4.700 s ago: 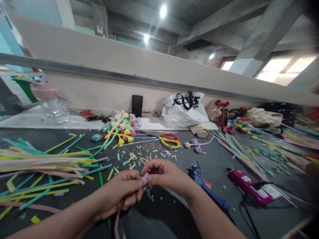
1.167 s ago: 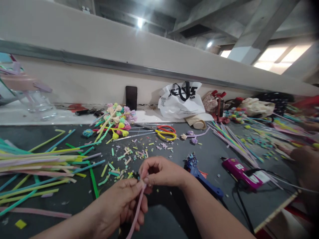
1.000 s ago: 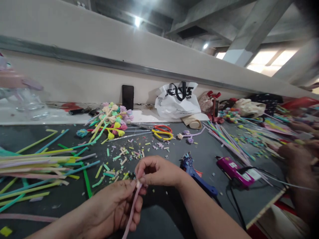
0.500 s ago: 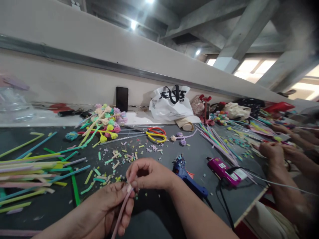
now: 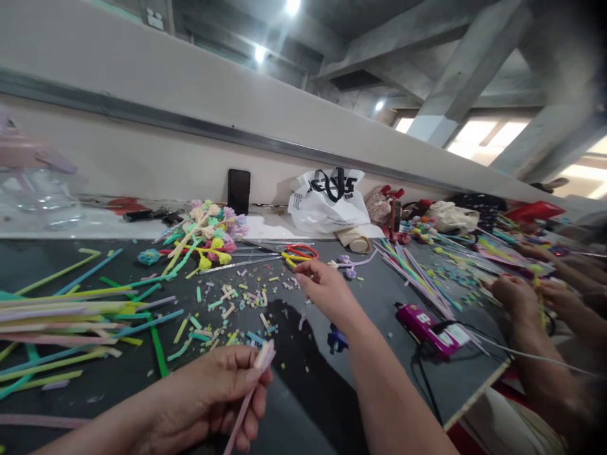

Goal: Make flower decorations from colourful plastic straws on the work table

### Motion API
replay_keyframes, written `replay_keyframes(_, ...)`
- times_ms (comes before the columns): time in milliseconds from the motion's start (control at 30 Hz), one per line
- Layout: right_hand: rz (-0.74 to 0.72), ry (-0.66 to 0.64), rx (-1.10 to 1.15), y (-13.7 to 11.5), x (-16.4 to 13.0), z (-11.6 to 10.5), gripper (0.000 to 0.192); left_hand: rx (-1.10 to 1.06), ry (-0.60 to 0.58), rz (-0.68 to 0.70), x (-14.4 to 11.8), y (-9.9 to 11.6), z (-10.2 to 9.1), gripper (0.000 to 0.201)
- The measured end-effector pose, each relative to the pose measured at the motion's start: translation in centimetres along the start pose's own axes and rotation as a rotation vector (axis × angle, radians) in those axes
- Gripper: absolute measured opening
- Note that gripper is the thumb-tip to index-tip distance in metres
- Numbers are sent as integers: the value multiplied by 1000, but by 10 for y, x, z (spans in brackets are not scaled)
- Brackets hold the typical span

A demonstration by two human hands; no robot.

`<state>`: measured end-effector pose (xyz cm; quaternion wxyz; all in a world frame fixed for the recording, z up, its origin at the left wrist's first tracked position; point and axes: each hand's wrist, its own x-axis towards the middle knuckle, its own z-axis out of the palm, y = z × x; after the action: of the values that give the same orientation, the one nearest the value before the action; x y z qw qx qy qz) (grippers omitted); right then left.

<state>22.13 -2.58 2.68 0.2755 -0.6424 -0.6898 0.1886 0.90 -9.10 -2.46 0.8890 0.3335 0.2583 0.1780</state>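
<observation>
My left hand [image 5: 222, 398] is closed around a thin pink pipe cleaner [image 5: 241, 417], with short pale cream and lilac pieces [image 5: 264, 355] gathered at its upper end. Over the back of the table, my right hand [image 5: 325, 287] reaches out with thumb and fingers apart. Its fingertips are at the handles of the scissors [image 5: 308, 249], one red and one yellow; whether they touch is unclear. Under my right forearm a blue glue gun [image 5: 337, 338] is mostly hidden. Short cut pipe cleaner bits [image 5: 232, 297] are strewn between my hands.
Long coloured pipe cleaners [image 5: 61, 316] lie at left. A bunch of fuzzy flowers [image 5: 208, 234] rests near the wall, below a phone [image 5: 238, 191]. A white bag [image 5: 327, 202] stands behind. At right are a magenta power strip [image 5: 431, 328] with cables and another person's hands [image 5: 516, 297].
My right hand has left the pink pipe cleaner and moved forward and right to the scissors, its forearm now covering most of the glue gun. My left hand keeps its hold. The view has shifted slightly.
</observation>
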Motion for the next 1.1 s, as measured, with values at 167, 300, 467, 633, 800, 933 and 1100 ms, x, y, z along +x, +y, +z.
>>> replay_keyframes(167,51,-2,-329,9,2,-5,14,4,-119,-35,-2,0,-2,12)
replay_keyframes(300,16,-66,-406,5,-21,-19,19,-1,-110,-12,-1,-2,-4,14)
replay_keyframes(467,137,13,-625,27,-62,-53,33,-64,-30,35,0,-2,-6,15)
replay_keyframes(633,245,-101,-666,56,-93,-43,54,-100,-1,43,-1,2,-5,17)
replay_keyframes(800,225,-104,-586,70,-96,-29,55,-101,-9,62,-2,5,-5,16)
replay_keyframes(933,247,-7,-533,71,-89,-35,58,-97,-20,66,-2,5,-5,16)
replay_keyframes(1100,276,216,-36,43,-105,-33,40,-77,27,110,-1,3,-5,18)
